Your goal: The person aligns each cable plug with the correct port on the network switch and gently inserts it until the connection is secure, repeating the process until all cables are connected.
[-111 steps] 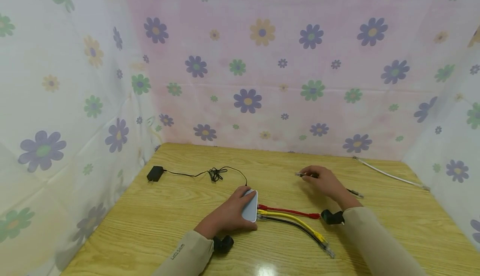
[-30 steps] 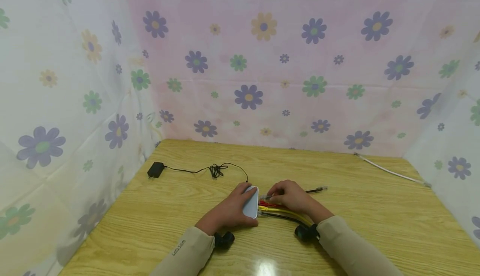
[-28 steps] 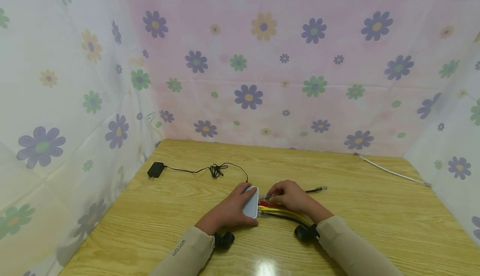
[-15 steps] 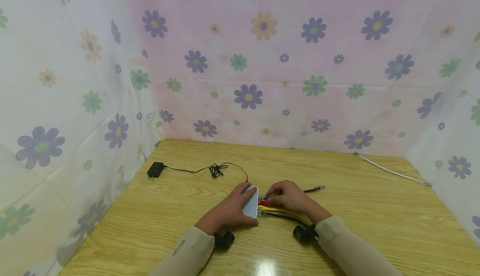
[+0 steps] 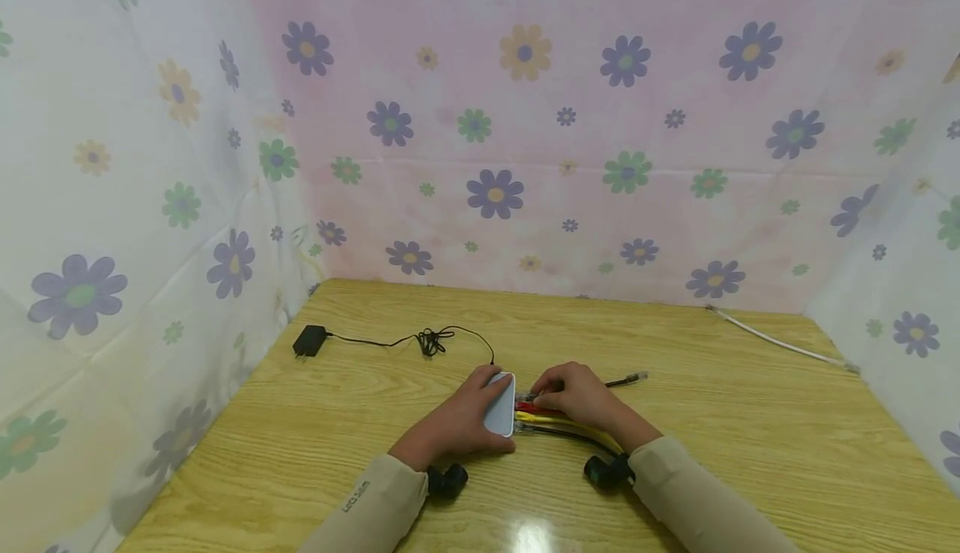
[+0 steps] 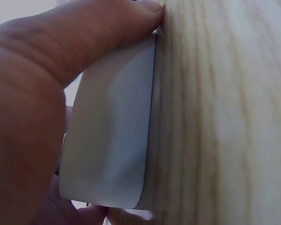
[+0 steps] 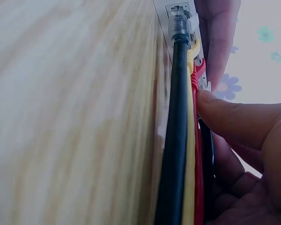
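My left hand (image 5: 453, 428) grips a small white network switch (image 5: 501, 411) on the table, fingers over its top and thumb along the near side. The left wrist view shows its smooth side wall (image 6: 107, 126). My right hand (image 5: 581, 394) pinches a short black Ethernet cable (image 5: 626, 380) near its clear plug, at the switch's right side. Whether that plug sits inside a port is hidden by the fingers. Next to it, a red cable (image 7: 196, 103), a yellow cable (image 7: 190, 103) and another black cable (image 7: 179, 84) run from the switch's port side.
A black power adapter (image 5: 310, 341) lies at the left, its thin bundled cord (image 5: 431, 341) running to the switch. A white cable (image 5: 780, 340) lies at the back right. Flower-patterned cloth (image 5: 495, 119) walls off the back and sides of the wooden table (image 5: 337, 419).
My right hand has brought the black cable from the right over to the switch, beside the red plug. During the last second the cable has edged slightly left. The left hand keeps its grip.
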`<state>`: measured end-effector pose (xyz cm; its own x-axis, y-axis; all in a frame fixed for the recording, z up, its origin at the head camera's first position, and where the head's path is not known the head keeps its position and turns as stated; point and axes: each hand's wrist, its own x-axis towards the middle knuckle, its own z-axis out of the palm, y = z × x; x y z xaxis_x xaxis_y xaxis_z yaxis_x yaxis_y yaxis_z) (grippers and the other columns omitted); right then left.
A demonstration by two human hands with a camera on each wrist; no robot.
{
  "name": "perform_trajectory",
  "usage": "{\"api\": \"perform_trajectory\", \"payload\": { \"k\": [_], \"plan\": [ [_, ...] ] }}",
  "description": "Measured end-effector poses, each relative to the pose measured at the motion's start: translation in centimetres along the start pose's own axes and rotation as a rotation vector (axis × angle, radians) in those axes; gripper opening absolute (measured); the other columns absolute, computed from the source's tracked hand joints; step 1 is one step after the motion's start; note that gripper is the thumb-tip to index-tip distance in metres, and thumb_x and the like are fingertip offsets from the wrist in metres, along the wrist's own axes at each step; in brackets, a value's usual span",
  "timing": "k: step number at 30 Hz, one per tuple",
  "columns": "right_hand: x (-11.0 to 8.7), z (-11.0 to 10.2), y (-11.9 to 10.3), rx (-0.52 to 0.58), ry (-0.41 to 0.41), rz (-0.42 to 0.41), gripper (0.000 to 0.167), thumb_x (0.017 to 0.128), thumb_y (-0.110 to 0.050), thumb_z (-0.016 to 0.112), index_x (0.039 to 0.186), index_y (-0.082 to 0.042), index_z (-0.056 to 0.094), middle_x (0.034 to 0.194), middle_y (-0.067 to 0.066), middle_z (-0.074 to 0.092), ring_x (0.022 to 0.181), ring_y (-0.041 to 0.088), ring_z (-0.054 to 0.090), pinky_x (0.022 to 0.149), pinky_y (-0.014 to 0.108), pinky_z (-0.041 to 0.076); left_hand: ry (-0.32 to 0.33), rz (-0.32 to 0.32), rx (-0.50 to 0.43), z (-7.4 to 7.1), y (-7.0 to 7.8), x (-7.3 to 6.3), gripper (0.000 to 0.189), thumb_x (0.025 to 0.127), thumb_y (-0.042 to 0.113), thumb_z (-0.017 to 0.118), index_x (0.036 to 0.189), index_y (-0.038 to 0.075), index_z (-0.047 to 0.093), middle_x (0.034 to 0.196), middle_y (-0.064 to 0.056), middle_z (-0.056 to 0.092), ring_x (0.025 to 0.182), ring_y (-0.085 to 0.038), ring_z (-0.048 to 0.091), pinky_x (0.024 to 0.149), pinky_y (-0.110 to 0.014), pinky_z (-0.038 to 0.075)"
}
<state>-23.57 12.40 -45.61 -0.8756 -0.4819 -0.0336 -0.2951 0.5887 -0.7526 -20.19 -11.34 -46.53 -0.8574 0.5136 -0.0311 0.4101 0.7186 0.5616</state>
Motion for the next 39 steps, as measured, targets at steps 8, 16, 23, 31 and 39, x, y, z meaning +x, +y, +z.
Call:
{"api": "perform_trajectory", "payload": {
  "k": [8, 16, 23, 31, 39],
  "plan": [
    [-0.07, 0.14, 0.06, -0.003, 0.016, 0.004, 0.01, 0.09, -0.019, 0.069, 0.098, -0.017, 0.074, 0.082, -0.005, 0.067, 0.072, 0.012, 0.059, 0.066, 0.031, 0.048, -0.004, -0.005, -0.005, 0.03, -0.03, 0.02, 0.098, 0.076, 0.055, 0.076, 0.155, 0.022, 0.028, 0.16, -0.003, 0.018, 0.126, -0.023, 0.042, 0.084, -0.033, 0.046],
    [-0.11, 0.44, 0.12, -0.016, 0.041, 0.025, 0.009, 0.089, -0.02, 0.07, 0.096, -0.019, 0.074, 0.082, -0.006, 0.068, 0.073, 0.011, 0.059, 0.067, 0.031, 0.048, -0.009, -0.004, 0.004, -0.01, 0.11, -0.02, 0.098, 0.076, 0.055, 0.076, 0.155, 0.022, 0.027, 0.16, -0.004, 0.017, 0.127, -0.023, 0.041, 0.086, -0.034, 0.046],
    [-0.18, 0.29, 0.04, -0.017, 0.014, 0.003, 0.011, 0.091, -0.019, 0.067, 0.1, -0.018, 0.074, 0.086, -0.005, 0.068, 0.076, 0.011, 0.06, 0.069, 0.031, 0.049, -0.012, -0.006, -0.012, -0.24, 0.3, -0.14, 0.097, 0.077, 0.052, 0.076, 0.155, 0.02, 0.027, 0.16, -0.005, 0.017, 0.126, -0.024, 0.042, 0.085, -0.034, 0.046],
    [-0.11, 0.19, 0.01, -0.048, -0.005, -0.036, 0.015, 0.093, -0.014, 0.064, 0.103, -0.019, 0.074, 0.093, -0.004, 0.069, 0.082, 0.011, 0.061, 0.072, 0.032, 0.05, -0.013, -0.003, -0.011, -0.13, 0.19, -0.08, 0.097, 0.077, 0.052, 0.076, 0.155, 0.02, 0.027, 0.16, -0.004, 0.017, 0.124, -0.023, 0.043, 0.085, -0.033, 0.045],
    [-0.07, 0.28, -0.19, -0.052, -0.003, -0.037, 0.015, 0.093, -0.013, 0.063, 0.102, -0.018, 0.074, 0.092, -0.005, 0.07, 0.081, 0.009, 0.061, 0.073, 0.032, 0.05, -0.009, -0.006, -0.002, -0.11, 0.4, -0.04, 0.096, 0.078, 0.051, 0.076, 0.155, 0.02, 0.027, 0.16, -0.005, 0.017, 0.125, -0.023, 0.042, 0.085, -0.033, 0.045]
  ]
}}
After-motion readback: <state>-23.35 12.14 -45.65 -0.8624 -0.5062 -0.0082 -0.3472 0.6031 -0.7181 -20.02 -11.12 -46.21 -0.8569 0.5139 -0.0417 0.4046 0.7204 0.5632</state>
